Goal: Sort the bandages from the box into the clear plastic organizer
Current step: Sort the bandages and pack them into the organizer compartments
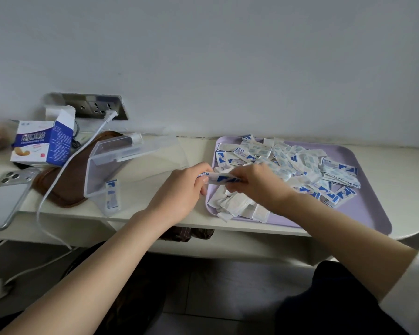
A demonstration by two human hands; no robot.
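Lilac tray carries the loose bandages. My left hand and right hand both pinch one small bundle over its left edge. One bandage leans inside the open organizer further left, the box behind it.

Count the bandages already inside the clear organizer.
1: a blue-and-white wrapped bandage stands upright in the near corner of the clear organizer. More could be pressed flat behind it; the view cannot settle that.
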